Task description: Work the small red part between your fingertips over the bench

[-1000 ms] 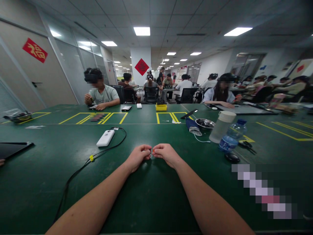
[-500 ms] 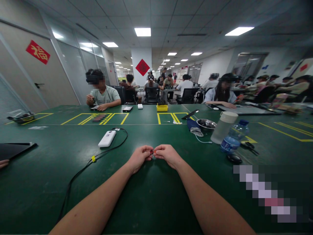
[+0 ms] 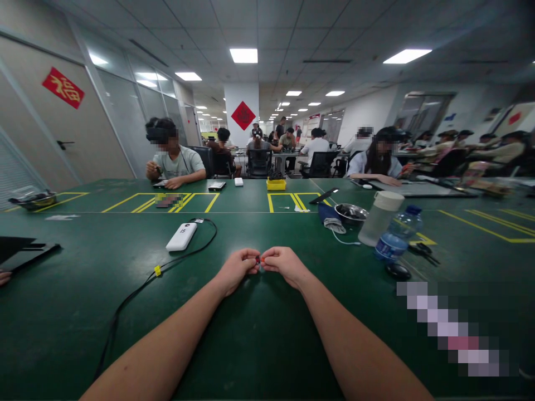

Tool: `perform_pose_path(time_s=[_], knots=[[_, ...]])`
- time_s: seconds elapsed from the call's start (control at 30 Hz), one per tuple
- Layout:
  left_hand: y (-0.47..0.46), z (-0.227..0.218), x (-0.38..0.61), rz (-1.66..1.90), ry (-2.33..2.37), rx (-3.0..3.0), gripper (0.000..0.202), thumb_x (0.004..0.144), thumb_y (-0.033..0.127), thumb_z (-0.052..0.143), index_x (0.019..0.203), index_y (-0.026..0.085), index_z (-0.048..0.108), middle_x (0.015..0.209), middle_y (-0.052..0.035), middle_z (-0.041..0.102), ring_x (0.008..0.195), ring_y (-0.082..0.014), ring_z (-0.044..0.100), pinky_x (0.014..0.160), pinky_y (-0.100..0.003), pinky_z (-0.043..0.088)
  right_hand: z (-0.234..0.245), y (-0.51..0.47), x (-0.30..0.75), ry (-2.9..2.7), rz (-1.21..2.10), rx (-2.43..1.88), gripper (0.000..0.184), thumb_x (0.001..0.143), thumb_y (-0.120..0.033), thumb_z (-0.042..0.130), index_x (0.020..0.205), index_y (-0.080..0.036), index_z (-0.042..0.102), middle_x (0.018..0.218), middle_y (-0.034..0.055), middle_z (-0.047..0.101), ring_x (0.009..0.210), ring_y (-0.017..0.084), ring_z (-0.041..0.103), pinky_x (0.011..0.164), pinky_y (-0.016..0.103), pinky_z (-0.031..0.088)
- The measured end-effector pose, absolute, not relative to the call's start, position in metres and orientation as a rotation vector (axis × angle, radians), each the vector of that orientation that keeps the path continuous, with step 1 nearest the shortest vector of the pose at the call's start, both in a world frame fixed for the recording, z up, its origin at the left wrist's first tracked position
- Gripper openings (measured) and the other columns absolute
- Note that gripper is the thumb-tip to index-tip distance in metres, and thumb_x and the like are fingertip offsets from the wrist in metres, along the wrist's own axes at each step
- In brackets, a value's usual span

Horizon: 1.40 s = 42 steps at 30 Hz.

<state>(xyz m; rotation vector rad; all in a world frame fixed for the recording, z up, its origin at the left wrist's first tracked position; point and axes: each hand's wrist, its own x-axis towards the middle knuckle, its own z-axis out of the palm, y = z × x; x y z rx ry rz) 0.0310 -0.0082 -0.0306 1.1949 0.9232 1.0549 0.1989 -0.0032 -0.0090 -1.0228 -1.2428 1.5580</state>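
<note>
Just above the green table [image 3: 267, 334], my left hand [image 3: 239, 269] and my right hand [image 3: 286, 264] meet at their fingertips in the middle of the view. Between the left fingertips is a tiny dark red piece [image 3: 257, 260], mostly covered by the fingers. A small orange piece [image 3: 262, 259] shows at the right fingertips, pinched between thumb and forefinger. The two pieces are side by side; whether they are joined I cannot tell. Something pale and tiny shows below the fingertips, too small to name.
A white power bank [image 3: 181, 236] with a black cable [image 3: 137, 289] lies left of my hands. To the right are a frosted bottle [image 3: 380, 220], a blue-labelled water bottle [image 3: 397, 236], a metal bowl [image 3: 351, 214] and a black mouse [image 3: 398, 271]. People sit across the table.
Both hands stay fingertip to fingertip, almost unmoved. A little more of the orange piece shows at the right fingertips. The whole view has shifted very slightly.
</note>
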Motion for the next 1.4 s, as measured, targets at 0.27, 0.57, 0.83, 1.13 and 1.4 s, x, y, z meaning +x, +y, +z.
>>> perform_pose_path(time_s=[0.27,0.57,0.83,1.13,1.4], knots=[[-0.0105,-0.0272,0.0305,1.037,0.94,1.201,0.023,0.075,0.015,0.063,0.098,0.014,0.06,0.085,-0.007,0.066,0.067,-0.0098,0.062,0.063,-0.02,0.049,-0.0107,-0.0023,0.1996,-1.241,1.56,-1.022,0.009,0.065,-0.006,0.065,0.073,-0.011,0.063,0.073,0.0069,0.068,0.064,0.013,0.067,0.065,0.025,0.055],[-0.0127,-0.0242,0.0329,1.061,0.916,1.201,0.024,0.073,0.013,0.064,0.097,0.014,0.061,0.085,-0.0066,0.066,0.07,-0.0112,0.063,0.064,-0.022,0.049,-0.0152,0.0003,0.2023,-1.259,1.573,-0.988,0.01,0.065,-0.01,0.067,0.075,-0.011,0.064,0.072,0.007,0.068,0.068,0.014,0.067,0.068,0.026,0.055],[-0.0115,-0.026,0.0324,1.05,0.914,1.206,0.024,0.074,0.011,0.061,0.098,0.014,0.06,0.085,-0.0068,0.066,0.069,-0.0106,0.063,0.064,-0.021,0.05,-0.0071,-0.0047,0.1998,-1.237,1.575,-1.032,0.01,0.065,-0.007,0.066,0.073,-0.011,0.063,0.074,0.0066,0.068,0.065,0.013,0.067,0.069,0.026,0.055],[-0.0093,-0.0287,0.032,1.041,0.916,1.234,0.021,0.076,0.016,0.061,0.096,0.014,0.062,0.08,-0.0067,0.067,0.066,-0.0105,0.062,0.06,-0.019,0.048,-0.0121,-0.0032,0.1981,-1.27,1.573,-0.998,0.013,0.065,-0.01,0.069,0.076,-0.011,0.063,0.07,0.0055,0.068,0.061,0.013,0.066,0.061,0.022,0.055],[-0.0076,-0.0279,0.031,1.09,0.899,1.128,0.017,0.073,0.013,0.061,0.09,0.013,0.062,0.074,-0.0044,0.065,0.059,-0.0083,0.058,0.055,-0.018,0.045,-0.0119,-0.0034,0.1971,-1.233,1.593,-0.964,0.009,0.067,-0.012,0.068,0.074,-0.011,0.064,0.071,0.0067,0.068,0.066,0.014,0.067,0.069,0.027,0.056]])
